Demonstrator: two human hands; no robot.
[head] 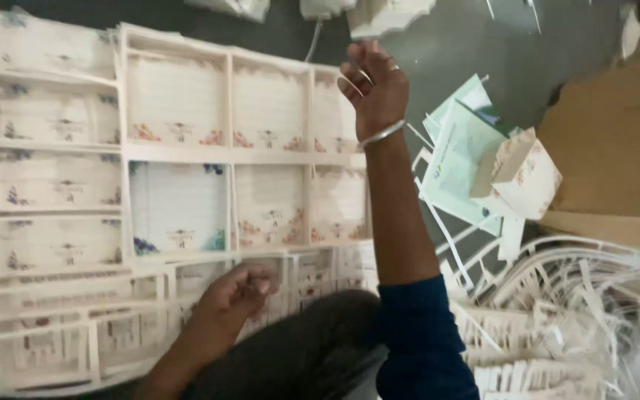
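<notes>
**Hands over a sheet of printed cards**

The left hand [237, 292] rested near the bottom edge of a large die-cut sheet [179, 185] of floral cards, its fingers curled tight into a fist on the paper. The right hand [373, 85] was raised at the sheet's far right corner, fingers bent loosely; whether it gripped anything could not be told. To the right lay a small folded box [520, 174], green leaflets [457, 159] and a heap of paper offcuts [564, 311].
</notes>
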